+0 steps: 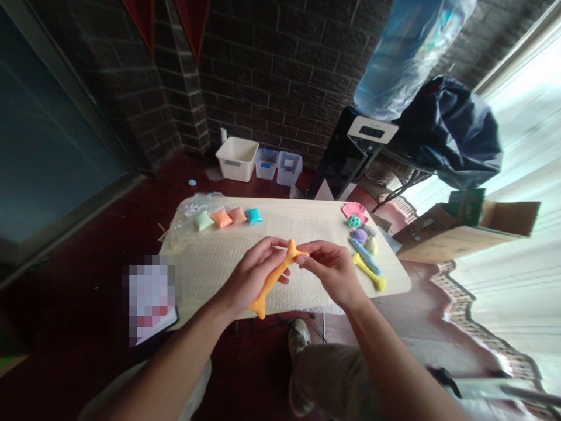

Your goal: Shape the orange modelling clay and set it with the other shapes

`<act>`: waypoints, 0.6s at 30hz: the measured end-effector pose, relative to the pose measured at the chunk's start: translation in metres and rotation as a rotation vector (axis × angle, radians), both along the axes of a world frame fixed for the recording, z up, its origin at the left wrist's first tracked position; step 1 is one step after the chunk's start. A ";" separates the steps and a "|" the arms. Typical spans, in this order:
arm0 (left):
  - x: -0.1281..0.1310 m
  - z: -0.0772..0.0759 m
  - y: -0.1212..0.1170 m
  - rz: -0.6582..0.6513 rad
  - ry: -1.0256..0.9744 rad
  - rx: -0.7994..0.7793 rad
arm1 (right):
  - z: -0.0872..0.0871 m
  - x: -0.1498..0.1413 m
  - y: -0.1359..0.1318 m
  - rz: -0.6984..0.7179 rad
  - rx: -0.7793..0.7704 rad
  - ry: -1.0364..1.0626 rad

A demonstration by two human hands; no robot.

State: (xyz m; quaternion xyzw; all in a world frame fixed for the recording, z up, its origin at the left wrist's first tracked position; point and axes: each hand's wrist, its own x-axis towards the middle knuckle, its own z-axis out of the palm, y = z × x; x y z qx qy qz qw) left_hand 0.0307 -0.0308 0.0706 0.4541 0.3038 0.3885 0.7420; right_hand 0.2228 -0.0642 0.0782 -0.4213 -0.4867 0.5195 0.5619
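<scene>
Between my hands, above the table, is a bone-shaped piece of orange modelling clay with forked ends. It slants from lower left to upper right. My left hand is closed round its middle, with the thumb along it. The fingers and thumb of my right hand pinch one prong at the upper end. To the right of that hand lie a yellow clay bone, a blue clay roll, a purple clay lump, a green textured ball and a pink flat clay piece.
At the table's back left are several clay packets, one of them blue, beside clear plastic wrapping. Storage bins stand on the floor behind. A water dispenser is at the back right, and an open cardboard box stands right of the table.
</scene>
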 end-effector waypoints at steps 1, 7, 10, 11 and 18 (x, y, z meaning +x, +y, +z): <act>0.000 -0.001 0.001 0.007 0.023 0.058 | -0.001 0.001 0.001 -0.010 0.000 -0.018; -0.002 -0.007 0.003 0.036 0.105 0.259 | -0.003 0.002 0.001 -0.030 0.024 -0.090; -0.002 -0.006 0.004 0.061 0.127 0.298 | -0.001 0.001 0.001 -0.038 0.013 -0.093; -0.002 -0.006 0.004 0.072 0.131 0.293 | 0.000 0.001 0.001 -0.027 0.011 -0.098; 0.000 -0.007 0.004 0.075 0.120 0.290 | -0.004 0.000 -0.002 -0.044 0.071 -0.162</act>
